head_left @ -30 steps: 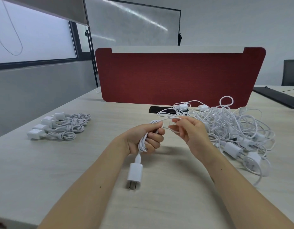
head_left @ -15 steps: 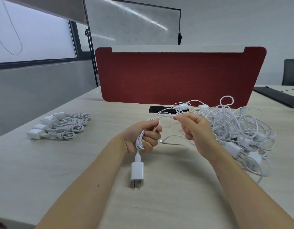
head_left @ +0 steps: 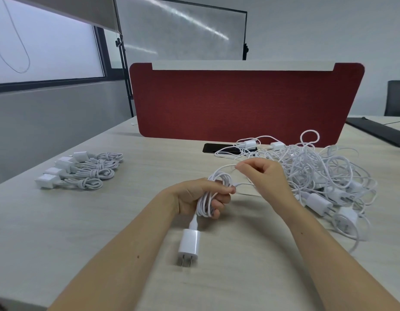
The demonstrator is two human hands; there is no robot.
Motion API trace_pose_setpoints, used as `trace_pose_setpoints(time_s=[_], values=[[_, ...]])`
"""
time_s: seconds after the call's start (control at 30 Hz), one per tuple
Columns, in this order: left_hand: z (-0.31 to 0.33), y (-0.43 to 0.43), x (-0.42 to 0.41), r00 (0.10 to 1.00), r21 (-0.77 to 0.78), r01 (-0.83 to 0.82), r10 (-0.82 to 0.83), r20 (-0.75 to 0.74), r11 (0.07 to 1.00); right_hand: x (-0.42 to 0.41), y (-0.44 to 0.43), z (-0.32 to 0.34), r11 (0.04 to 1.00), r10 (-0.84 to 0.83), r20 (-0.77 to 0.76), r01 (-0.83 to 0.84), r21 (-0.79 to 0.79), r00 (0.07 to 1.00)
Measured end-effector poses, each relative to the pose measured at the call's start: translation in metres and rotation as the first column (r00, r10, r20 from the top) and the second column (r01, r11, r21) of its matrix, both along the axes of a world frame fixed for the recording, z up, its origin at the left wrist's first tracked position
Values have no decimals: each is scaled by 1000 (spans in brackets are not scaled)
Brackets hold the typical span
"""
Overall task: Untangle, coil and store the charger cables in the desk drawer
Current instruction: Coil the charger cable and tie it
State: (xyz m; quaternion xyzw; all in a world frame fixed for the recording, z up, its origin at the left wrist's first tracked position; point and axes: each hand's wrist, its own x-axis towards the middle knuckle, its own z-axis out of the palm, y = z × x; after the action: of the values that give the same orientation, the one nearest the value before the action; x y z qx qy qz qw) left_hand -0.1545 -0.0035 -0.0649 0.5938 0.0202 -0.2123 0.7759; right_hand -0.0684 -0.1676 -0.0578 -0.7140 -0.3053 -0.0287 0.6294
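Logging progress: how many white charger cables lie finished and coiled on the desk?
4 coiled white charger cables in a row, nearest to farthest, on the pale wooden desk's left. A fifth cable sits half-coiled in the left hand.

Pale wood desk (head_left: 59, 232), red fabric divider (head_left: 239, 102) behind — frosted window (head_left: 48, 48) left, whiteboard (head_left: 178, 34), grey walls (head_left: 318, 30)

Left hand (head_left: 194, 195) gripping coiled cable (head_left: 205, 204), right hand (head_left: 267, 178) pinching it

Light: bright, soft daylight from the window (head_left: 48, 52)
Glare: streaks across the whiteboard (head_left: 183, 30)
Shadows: faint, on the desk (head_left: 217, 225)
Edges: bowed
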Motion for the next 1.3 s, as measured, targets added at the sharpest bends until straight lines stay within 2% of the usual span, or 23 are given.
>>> trace_pose_setpoints(time_s=[0.07, 0.13, 0.2, 0.33, 0.5, 0.57, 0.67, 0.73, 0.83, 0.93, 1.0, 1.13, 1.3], values=[[2, -1, 1, 999, -13, -41, 41, -11, 999, 1, 0, -1, 1000, 17, -14, -17, -15, 1000], [6, -1, 2, 999, -7, -49, 49, -16, 999, 1, 2, -3, 997, 67, -118, -69, -15, 991], [6, -3, 1, 999, 78, -45, 45, -3, 996, -2, 5, -5, 992, 124, -234, -125, 12, 964], [7, -9, -2, 999, 239, -29, 21, 36, 971, -6, 8, -5, 973, 226, -295, -231, 17, 928], [10, -5, -5, 1000, 261, -6, 2, 16, 965, -7, 4, -5, 890, 425, -454, -454, 49, 783], [10, -6, -6, 1000, 280, 15, -20, 16, 960, -9, 5, -7, 863, 482, -477, -493, 112, 735], [9, -10, -3, 999, 331, -25, 11, 42, 943, -10, 10, -8, 870, 491, -437, -454, 195, 754], [11, -14, -2, 993, 422, -106, 76, 87, 900, -8, 13, -8, 886, 463, -424, -398, 239, 778], [8, -16, 1, 979, 583, -203, 155, 132, 787, 0, 11, -10, 914, 392, -472, -278, 295, 789], [6, -18, 7, 936, 740, -344, 150, 319, 578, 5, 11, -15, 929, 347, -506, -213, 303, 790], [5, -19, 8, 898, 755, -430, 147, 415, 495, 5, 13, -17, 940, 315, -512, -189, 284, 799], [8, -19, 5, 856, 693, -509, 213, 472, 511, 3, 13, -15, 946, 295, -510, -172, 275, 808], [2, -18, 13, 703, 623, -703, 208, 680, 343, -2, 15, -12, 928, 318, -525, -147, 342, 789]])
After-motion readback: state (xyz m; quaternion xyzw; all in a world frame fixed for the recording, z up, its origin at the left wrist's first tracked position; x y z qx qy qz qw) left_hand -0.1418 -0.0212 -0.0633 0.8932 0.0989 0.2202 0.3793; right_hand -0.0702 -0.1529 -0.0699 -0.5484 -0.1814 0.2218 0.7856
